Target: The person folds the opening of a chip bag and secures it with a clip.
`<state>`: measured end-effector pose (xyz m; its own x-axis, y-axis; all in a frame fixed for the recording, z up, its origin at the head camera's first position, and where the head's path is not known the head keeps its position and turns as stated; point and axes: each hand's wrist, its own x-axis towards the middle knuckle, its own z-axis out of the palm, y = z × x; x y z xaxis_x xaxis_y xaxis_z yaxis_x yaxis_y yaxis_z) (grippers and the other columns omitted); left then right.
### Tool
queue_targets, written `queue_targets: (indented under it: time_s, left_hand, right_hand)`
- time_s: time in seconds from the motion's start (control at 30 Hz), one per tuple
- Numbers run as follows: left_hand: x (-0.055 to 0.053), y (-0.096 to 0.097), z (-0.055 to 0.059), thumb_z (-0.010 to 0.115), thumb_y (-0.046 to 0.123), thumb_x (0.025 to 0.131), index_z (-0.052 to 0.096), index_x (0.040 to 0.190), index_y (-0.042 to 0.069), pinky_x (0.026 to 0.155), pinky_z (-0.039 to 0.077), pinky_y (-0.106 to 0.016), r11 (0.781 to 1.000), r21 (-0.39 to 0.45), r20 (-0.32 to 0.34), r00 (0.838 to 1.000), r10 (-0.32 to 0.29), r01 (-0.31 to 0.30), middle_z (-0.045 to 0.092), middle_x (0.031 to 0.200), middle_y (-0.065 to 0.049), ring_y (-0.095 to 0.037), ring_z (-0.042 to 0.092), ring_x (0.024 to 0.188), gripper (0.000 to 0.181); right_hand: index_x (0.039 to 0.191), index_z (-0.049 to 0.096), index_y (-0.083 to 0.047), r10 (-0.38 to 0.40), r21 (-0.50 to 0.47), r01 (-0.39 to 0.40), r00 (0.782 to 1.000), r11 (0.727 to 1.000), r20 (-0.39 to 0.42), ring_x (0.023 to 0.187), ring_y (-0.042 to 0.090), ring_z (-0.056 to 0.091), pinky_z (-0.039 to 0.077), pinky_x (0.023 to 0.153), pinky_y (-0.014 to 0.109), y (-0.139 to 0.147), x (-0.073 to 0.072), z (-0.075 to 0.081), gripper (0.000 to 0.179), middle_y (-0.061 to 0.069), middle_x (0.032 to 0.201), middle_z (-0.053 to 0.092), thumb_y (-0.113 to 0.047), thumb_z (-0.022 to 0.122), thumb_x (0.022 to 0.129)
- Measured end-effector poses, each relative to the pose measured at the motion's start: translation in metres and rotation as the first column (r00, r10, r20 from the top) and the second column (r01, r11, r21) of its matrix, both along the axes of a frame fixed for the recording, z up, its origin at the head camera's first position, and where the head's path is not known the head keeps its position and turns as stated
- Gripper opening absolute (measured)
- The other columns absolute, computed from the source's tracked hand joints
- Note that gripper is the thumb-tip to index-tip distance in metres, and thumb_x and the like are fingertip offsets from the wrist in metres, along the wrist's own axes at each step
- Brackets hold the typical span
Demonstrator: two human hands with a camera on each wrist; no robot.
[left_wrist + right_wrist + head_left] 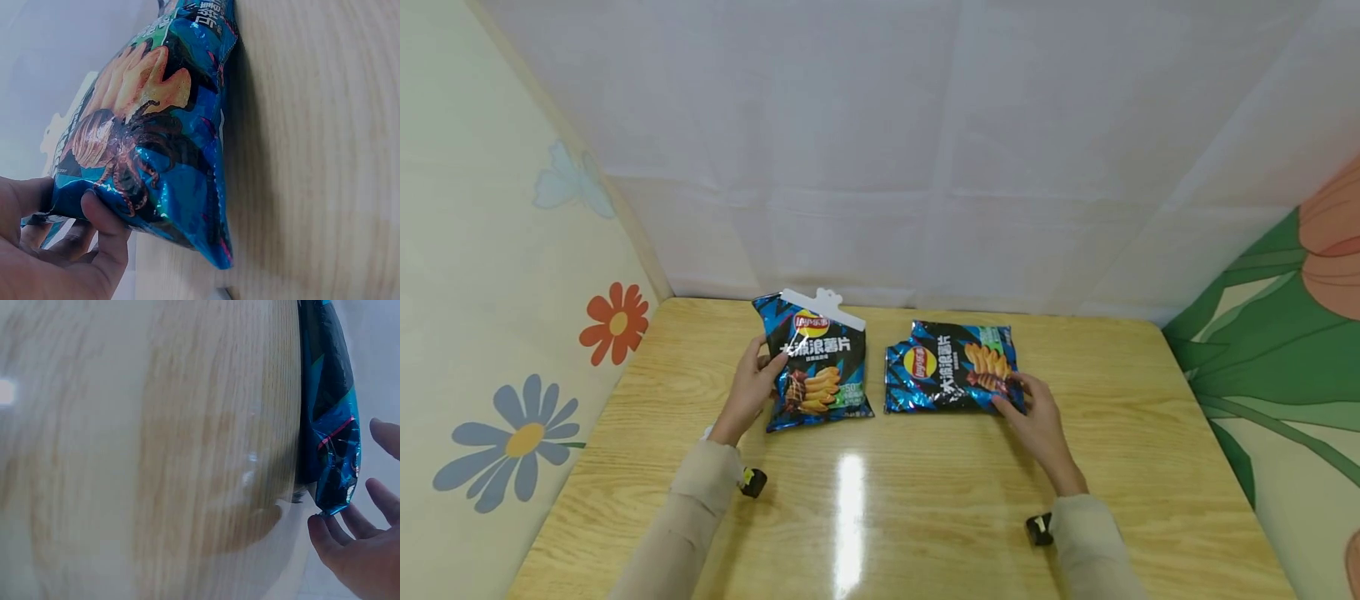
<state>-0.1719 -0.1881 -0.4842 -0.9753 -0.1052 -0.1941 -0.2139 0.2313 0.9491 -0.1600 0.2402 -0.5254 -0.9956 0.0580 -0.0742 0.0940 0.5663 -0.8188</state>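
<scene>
At the left, my left hand (752, 379) grips the side of a blue and black potato chip bag (820, 367); in the left wrist view its fingers curl round the chip bag's edge (150, 119). Along the top of this bag runs a white bag clip (823, 308). Beside it a second chip bag (955, 367) lies sideways, with a notched upper left corner. My right hand (1037, 417) is at this bag's right end. In the right wrist view, the lower fingers touch the end of the second bag (334, 437), while two upper digits stand spread and apart from it.
Both bags lie towards the back of a wooden table (925, 500), near a white cloth backdrop (925, 150). Flower-printed walls flank the table on both sides. A small black wrist device (752, 482) hangs by the left sleeve, another black device (1040, 529) by the right.
</scene>
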Motion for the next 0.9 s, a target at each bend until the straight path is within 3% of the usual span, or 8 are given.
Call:
queue_targets:
  time_s: [0.4,0.63,0.9]
  left_hand:
    - [-0.018,-0.007,-0.007,0.05,0.025,0.105,0.036,0.152,0.017,0.056,0.049,-0.025,0.997,0.009,0.06,0.995,0.08,-0.08,0.061,0.116,-0.021,-0.007,0.058,0.066,0.05]
    - [-0.026,-0.008,-0.011,0.048,0.03,0.105,0.033,0.155,0.022,0.06,0.047,-0.025,0.996,0.012,0.107,0.99,0.089,-0.091,0.061,0.121,-0.019,-0.005,0.057,0.069,0.053]
    - [-0.034,-0.009,-0.015,0.048,0.03,0.105,0.029,0.156,0.022,0.062,0.05,-0.024,0.995,0.042,0.137,0.987,0.084,-0.09,0.062,0.121,-0.018,-0.005,0.059,0.071,0.055]
  right_hand:
    - [0.153,0.025,0.002,-0.01,-0.008,0.01,0.997,1.0,0.071,0.138,0.048,0.037,0.036,0.111,0.058,0.005,-0.007,-0.004,0.071,0.029,0.157,0.026,-0.026,0.062,0.099]
    - [0.156,0.019,-0.001,-0.013,-0.011,0.015,0.991,1.0,0.132,0.142,0.045,0.034,0.031,0.115,0.057,0.006,-0.009,-0.003,0.078,0.026,0.159,0.026,-0.038,0.059,0.099]
    - [0.155,0.022,0.002,-0.018,0.021,0.016,0.993,1.0,0.117,0.138,0.045,0.038,0.032,0.114,0.058,0.005,-0.01,-0.006,0.077,0.03,0.152,0.036,-0.037,0.059,0.1]
